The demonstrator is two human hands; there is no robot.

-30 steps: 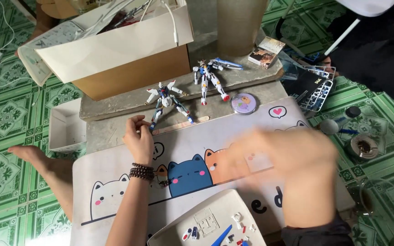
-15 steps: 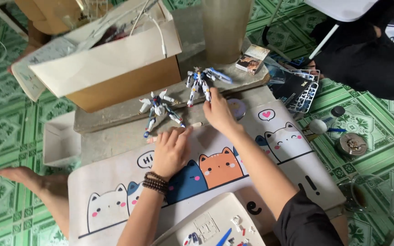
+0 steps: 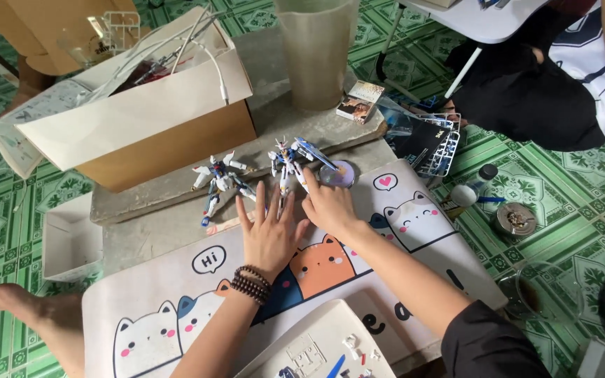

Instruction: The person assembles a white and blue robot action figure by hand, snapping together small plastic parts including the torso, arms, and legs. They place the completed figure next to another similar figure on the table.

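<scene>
My left hand lies flat on the cat-print mat, fingers spread, a bead bracelet on the wrist. It holds nothing, and its fingertips sit just below two small robot models. My right hand rests beside it, fingers reaching up to the feet of the right-hand white and blue robot model. The other robot model stands to the left on the grey slab.
An open cardboard box with cables sits behind the models. A tall translucent cup, a small round disc, plastic part frames, small pots and a white tray lie around. Another person sits at top right.
Both hands have come together in front of the two robot models; my right hand has dropped from the right model's body to its feet. The view has shifted closer.
</scene>
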